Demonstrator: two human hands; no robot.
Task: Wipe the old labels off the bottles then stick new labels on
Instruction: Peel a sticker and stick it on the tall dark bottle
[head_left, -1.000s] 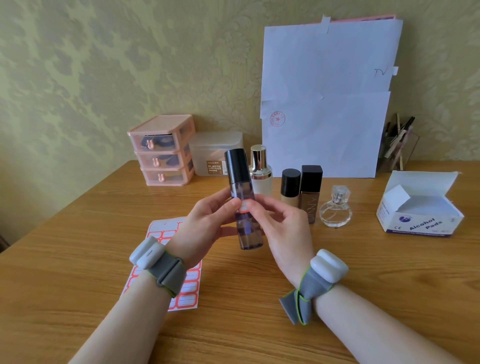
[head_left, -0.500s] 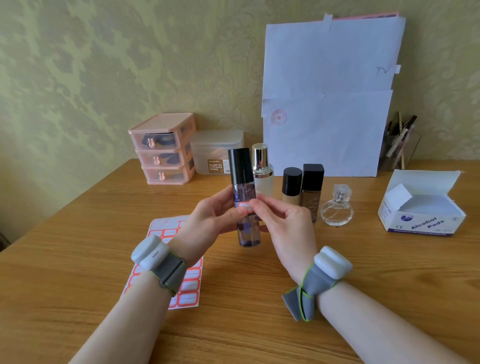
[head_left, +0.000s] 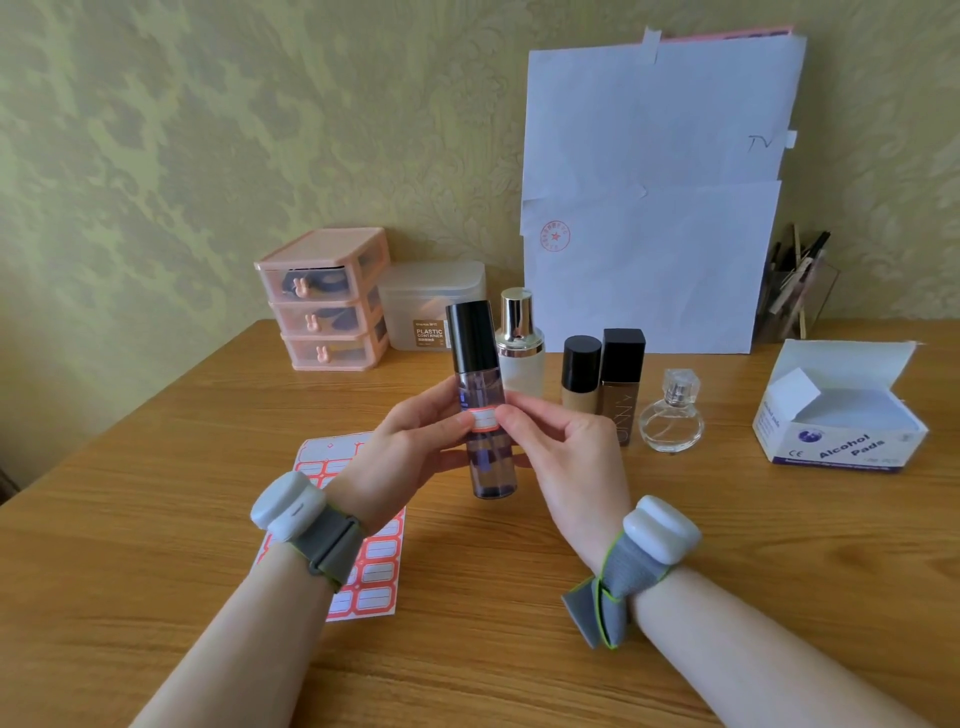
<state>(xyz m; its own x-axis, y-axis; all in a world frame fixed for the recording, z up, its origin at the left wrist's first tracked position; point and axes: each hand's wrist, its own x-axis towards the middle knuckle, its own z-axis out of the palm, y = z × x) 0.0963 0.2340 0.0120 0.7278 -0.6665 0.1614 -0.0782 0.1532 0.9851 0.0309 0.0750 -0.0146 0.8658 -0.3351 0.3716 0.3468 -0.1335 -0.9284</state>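
On the bottle (head_left: 492, 467), right hand (head_left: 571, 457) seemingly presses label (head_left: 484, 420).

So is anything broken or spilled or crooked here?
Nothing is spilled or broken. The new label sits fairly straight on the purple bottle, which the left hand and right hand hold. Only the alcohol pads box stands open, flap up.

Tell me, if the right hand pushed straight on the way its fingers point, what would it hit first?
The label on the purple bottle, which the right hand touches now; beyond it, probably the left hand.
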